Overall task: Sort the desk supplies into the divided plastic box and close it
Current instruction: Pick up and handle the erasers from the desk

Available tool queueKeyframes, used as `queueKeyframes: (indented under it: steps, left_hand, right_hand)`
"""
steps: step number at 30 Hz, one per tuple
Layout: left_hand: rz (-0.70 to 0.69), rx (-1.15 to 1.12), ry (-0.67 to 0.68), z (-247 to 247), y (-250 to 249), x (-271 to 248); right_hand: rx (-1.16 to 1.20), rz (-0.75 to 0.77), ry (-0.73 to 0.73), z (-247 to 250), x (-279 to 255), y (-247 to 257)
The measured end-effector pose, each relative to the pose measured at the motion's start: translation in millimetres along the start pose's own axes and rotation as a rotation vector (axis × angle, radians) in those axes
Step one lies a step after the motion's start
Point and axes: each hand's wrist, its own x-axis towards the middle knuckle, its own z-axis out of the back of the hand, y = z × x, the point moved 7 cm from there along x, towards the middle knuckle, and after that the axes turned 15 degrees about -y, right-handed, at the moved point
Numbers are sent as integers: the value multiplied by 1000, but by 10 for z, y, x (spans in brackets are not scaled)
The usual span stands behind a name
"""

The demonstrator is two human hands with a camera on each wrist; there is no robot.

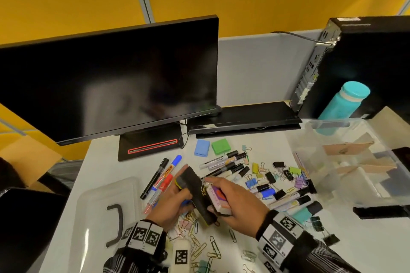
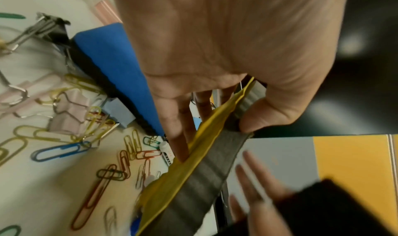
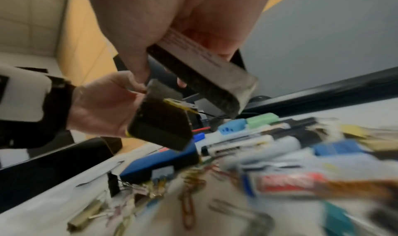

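My left hand (image 1: 174, 195) grips a whiteboard eraser (image 1: 197, 193) with a yellow back and dark felt, held up over the desk; thumb and fingers pinch its end (image 2: 217, 156). My right hand (image 1: 235, 195) holds a second eraser (image 1: 218, 199) with a pink and orange label, right beside the first; the fingers wrap its sides (image 3: 204, 72). A blue eraser (image 2: 116, 69) lies on the desk under my left hand. The divided plastic box (image 1: 328, 123) stands open at the right. Its clear lid (image 1: 106, 201) lies at the left.
Markers (image 1: 230, 162), binder clips (image 1: 269, 176) and paper clips (image 1: 213, 248) are scattered over the white desk. A blue (image 1: 202, 148) and a green block (image 1: 220, 146) lie near the monitor (image 1: 106, 82). A teal bottle (image 1: 343, 104) and a computer tower (image 1: 366, 62) stand behind the box.
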Motion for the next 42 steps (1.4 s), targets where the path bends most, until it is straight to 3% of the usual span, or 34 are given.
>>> queueKeyframes:
  steps: [3,9,15,19,25,29,33,37,40,42]
  left_hand:
    - [-15,28,30,-73,-25,9]
    - [-57,-59,6,41,-157,65]
    - [-39,-14,12,-15,-66,68]
    - [-27,-71,-18,-39,-41,88]
    - [-17,-175,-100,134,-102,118]
    - [-93,-8,-33,0,-197,66]
    - [-148,166,113,-295,-203,-76]
    - [-166,145,197,-536,-217,-202]
    - [-262,357,126,-418,-256,-133]
    - [-379,715,-67,-135,-233,42]
  right_hand:
    - [4,38,75,-139,46,110]
    - [-112,20,192,-116,-260,-236]
    - [-46,-3,98,-15,-118,-122]
    - [-38,60,143,-163,-78,36]
    - [-262,127,298,-158,-359,-266]
    - [-135,-70,139,10,-317,-398]
    - [274,-321,-94,203,-105,-312]
    - [399,-351,-96,193,1,-194]
    - [357,-366,-142,285,4,-204]
    - [348,-402,-188,396,-32,-222]
